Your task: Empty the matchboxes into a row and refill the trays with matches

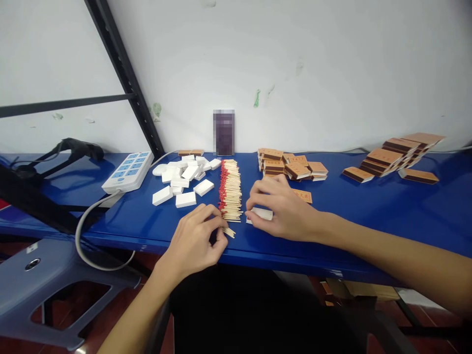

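A long row of red-headed matches [231,189] lies on the blue table between my hands. At its near end my left hand [199,238] is closed in a pinch on a few matches [229,232], whose pale ends stick out past the fingertips. To the right of the row, my right hand [282,206] curls over a white matchbox tray [262,213], thumb and fingers at its sides. An orange matchbox sleeve [303,195] lies flat behind this hand, partly hidden. White tray pieces [186,199] are heaped left of the matches.
Orange matchboxes [273,155] are piled behind my right hand, with more stacked at the far right [383,157]. A power strip [129,171] with a cable lies on the left. A dark, blurred rectangle [223,132] leans on the wall. A plastic stool [66,280] stands below left.
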A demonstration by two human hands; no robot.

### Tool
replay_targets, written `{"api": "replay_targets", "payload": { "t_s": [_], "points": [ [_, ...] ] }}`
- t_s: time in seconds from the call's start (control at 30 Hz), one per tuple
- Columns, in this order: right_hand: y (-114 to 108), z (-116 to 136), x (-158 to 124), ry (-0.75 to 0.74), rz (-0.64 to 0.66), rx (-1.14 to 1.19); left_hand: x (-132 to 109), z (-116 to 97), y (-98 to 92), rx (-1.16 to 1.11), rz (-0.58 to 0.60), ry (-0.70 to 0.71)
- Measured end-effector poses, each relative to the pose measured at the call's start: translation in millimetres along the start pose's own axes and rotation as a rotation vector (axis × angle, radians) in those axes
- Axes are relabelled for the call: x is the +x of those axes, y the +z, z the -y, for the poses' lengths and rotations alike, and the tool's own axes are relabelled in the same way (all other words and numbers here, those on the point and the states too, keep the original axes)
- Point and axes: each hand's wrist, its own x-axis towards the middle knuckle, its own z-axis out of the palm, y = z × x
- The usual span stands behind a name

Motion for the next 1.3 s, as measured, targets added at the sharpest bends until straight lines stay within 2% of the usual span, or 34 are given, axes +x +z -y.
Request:
{"api": "replay_targets", "payload": {
  "t_s": [0.23,0.43,0.6,0.77,1.03,1.3],
  "points": [
    [-11.6,-25.2,-20.5,-0.041,-0.09,0.128,5.6,0.6,-8.8,-0.159,0.126,-0.097],
    [-10.3,-23.8,-25.8,0.027,-0.13,0.203,7.6,0.5,-10.8,-0.205,0.157,-0.15],
    [-6.4,-18.1,-25.7,0.119,-0.034,0.247,8.4,0.8,-13.2,-0.214,0.178,-0.15],
    [-4.0,-16.0,-25.0,0.238,0.006,0.215,10.6,0.4,-15.7,-0.224,0.238,-0.163],
    [-6.0,-16.3,-25.3,0.208,0.223,0.254,10.0,1.3,-16.1,-0.235,0.265,-0.182],
    [-5.7,-13.8,-24.5,0.178,0.29,0.238,9.9,1.5,-14.6,-0.198,0.241,-0.172]
  ]
}}
